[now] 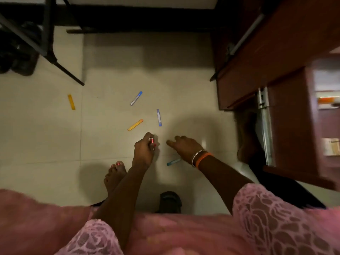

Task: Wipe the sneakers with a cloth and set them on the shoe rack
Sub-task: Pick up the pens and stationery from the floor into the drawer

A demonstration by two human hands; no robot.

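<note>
Left hand (145, 150) pinched on small red cylindrical piece (152, 140), low over pale tiled floor (46, 135). Right hand (184, 147) released, fingers spread, beside teal plastic stick (173, 161). Blue (159, 117), yellow (135, 124) sticks scattered ahead. Sneakers, cloth unseen. Dark sandal (170, 200) near bottom edge. Reddish wooden cabinet (276, 57) right.

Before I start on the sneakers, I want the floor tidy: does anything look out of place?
Yes. Small coloured sticks lie scattered across the floor tiles: yellow, orange, two blue, one teal. The left hand holds a small red item.
</note>
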